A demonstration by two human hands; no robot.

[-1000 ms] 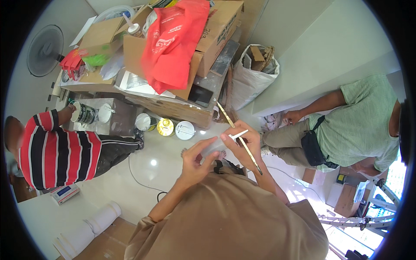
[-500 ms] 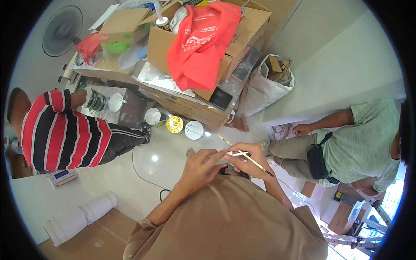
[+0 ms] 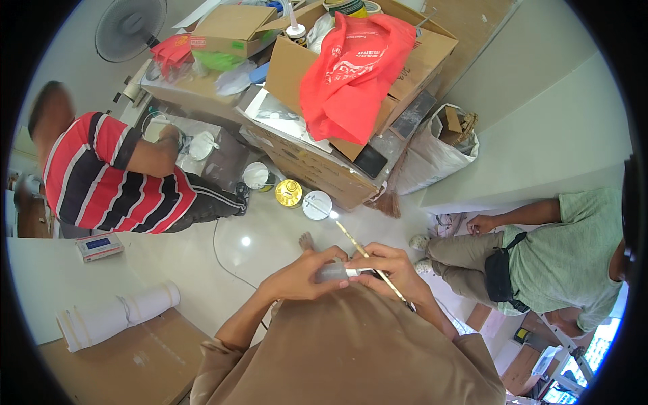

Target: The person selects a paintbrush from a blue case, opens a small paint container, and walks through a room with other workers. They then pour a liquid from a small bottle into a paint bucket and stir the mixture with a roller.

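My left hand (image 3: 297, 275) is closed around a small translucent bottle (image 3: 329, 272), tilted on its side in front of my chest. At the bottle's right end is a white cap (image 3: 354, 272), which the fingers of my right hand (image 3: 398, 268) pinch. The same right hand also holds a thin pale stick (image 3: 356, 244), like a slim paintbrush, slanting up and left past the fingers. Its lower end passes under the hand. The fingers partly hide both the bottle and the cap.
On the floor ahead stand a white tub (image 3: 256, 176), a yellow-topped can (image 3: 288, 193) and a white lid (image 3: 316, 205). Beyond are cardboard boxes under a red bag (image 3: 358, 74). A person in stripes (image 3: 115, 172) works at left; another in green (image 3: 560, 250) stands at right.
My hands have shifted slightly down, and the translucent bottle now shows in my left hand. The stick has turned steeper. The striped person's arm has moved over the container at left.
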